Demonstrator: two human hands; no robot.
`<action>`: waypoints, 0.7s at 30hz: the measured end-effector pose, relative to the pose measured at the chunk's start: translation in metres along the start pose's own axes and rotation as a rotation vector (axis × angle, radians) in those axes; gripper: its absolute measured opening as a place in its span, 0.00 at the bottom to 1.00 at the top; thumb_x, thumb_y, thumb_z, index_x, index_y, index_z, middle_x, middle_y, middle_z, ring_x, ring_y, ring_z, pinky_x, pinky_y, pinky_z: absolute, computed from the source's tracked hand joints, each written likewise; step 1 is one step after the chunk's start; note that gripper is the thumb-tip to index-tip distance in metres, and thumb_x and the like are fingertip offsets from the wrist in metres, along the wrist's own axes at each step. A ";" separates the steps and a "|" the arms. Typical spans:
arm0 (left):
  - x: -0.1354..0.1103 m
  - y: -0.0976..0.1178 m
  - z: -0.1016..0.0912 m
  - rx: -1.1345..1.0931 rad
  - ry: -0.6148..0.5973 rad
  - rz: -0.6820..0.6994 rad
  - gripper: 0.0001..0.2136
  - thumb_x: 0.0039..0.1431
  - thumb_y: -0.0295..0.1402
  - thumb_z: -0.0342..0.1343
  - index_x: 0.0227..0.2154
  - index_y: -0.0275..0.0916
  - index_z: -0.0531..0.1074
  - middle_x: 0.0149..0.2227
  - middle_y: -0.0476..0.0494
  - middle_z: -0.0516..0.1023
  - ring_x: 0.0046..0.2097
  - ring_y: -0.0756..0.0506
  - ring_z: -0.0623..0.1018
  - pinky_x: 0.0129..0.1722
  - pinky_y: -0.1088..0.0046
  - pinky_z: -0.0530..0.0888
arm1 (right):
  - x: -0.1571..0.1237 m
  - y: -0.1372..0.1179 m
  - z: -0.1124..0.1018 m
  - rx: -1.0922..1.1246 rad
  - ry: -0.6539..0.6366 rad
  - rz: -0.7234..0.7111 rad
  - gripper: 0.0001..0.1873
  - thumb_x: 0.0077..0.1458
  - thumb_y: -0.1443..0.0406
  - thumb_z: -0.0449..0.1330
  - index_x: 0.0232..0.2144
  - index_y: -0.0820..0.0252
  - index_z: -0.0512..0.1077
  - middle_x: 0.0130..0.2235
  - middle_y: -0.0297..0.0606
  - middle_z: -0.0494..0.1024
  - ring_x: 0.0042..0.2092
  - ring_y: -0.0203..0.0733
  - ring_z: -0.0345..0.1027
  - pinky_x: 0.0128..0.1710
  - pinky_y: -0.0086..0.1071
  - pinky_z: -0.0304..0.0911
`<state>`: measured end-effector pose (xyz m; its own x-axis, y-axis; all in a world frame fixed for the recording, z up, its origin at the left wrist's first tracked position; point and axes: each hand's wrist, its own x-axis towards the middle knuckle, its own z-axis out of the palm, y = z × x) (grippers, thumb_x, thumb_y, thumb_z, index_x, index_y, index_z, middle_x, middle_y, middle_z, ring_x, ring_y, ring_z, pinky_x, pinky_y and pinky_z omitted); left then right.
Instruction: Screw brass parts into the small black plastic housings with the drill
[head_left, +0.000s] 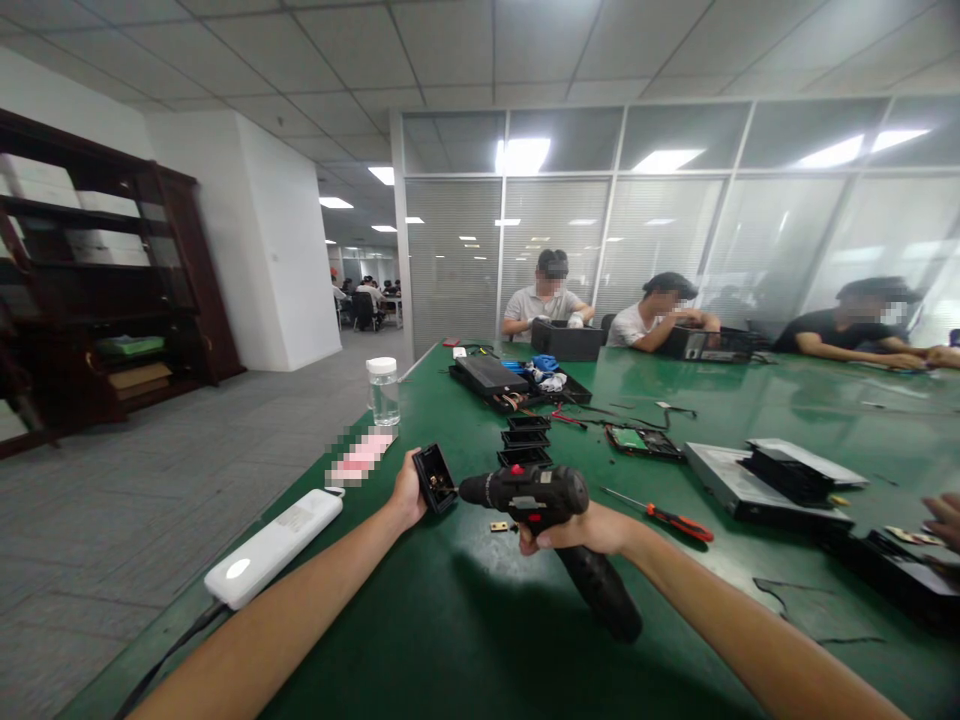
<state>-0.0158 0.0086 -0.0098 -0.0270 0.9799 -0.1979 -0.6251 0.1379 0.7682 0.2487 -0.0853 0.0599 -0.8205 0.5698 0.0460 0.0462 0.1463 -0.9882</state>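
Observation:
My left hand grips a small black open casing, held upright above the green table. My right hand is wrapped round the handle of a black and red cordless screwdriver. Its tip points left into the casing's open side. A small brass-coloured part lies on the table just under the tool. Several similar black casings lie in a row behind it.
A white power bank with a cable lies at the table's left edge, a clear jar beyond it. A red-handled screwdriver, opened black devices and loose wires lie right. Three people work at the far side; another hand shows at right.

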 end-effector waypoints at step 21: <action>0.001 0.000 -0.001 -0.016 0.006 -0.017 0.13 0.45 0.43 0.50 0.24 0.37 0.66 0.20 0.46 0.70 0.23 0.45 0.72 0.26 0.65 0.70 | 0.001 0.006 0.000 0.042 -0.004 0.000 0.27 0.45 0.67 0.61 0.48 0.65 0.60 0.45 0.48 0.67 0.36 0.36 0.64 0.39 0.38 0.63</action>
<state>-0.0162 0.0096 -0.0105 -0.0206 0.9766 -0.2143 -0.6383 0.1521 0.7546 0.2476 -0.0840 0.0537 -0.8228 0.5665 0.0459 0.0221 0.1125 -0.9934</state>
